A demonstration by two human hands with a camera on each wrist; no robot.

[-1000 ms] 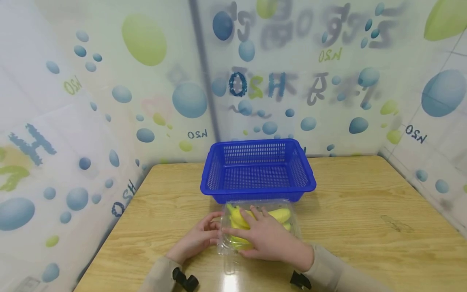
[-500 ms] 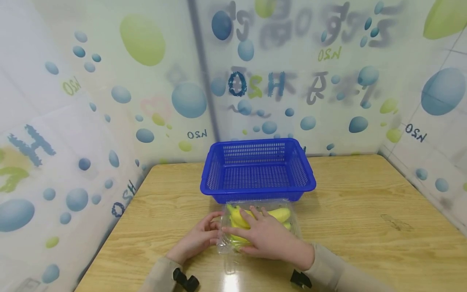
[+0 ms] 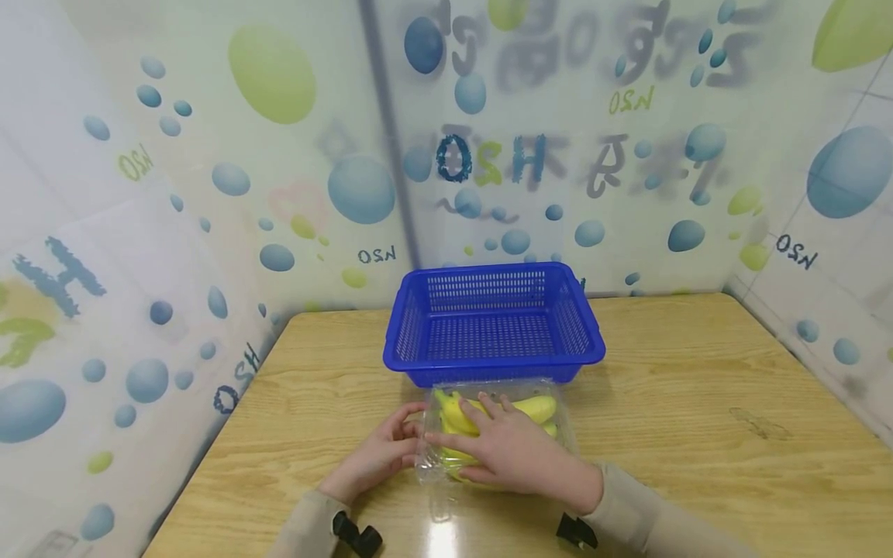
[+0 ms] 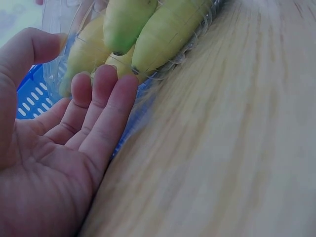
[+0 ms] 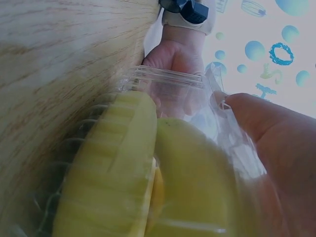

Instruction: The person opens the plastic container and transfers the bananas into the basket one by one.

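Note:
A clear plastic clamshell container with yellow bananas inside lies on the table. My right hand is spread over its lid, covering part of the fruit. In the right wrist view, the thumb lies along the lid's edge, above the bananas. At the container's left side is my left hand, palm turned toward it. The left wrist view shows this hand's slightly bent fingertips right at the plastic wall below the banana tips, its thumb held apart near the lid edge.
Directly behind the container stands a blue perforated plastic basket with nothing in it. The wooden table meets a patterned wall sheet at the back. Black camera mounts are strapped on both wrists.

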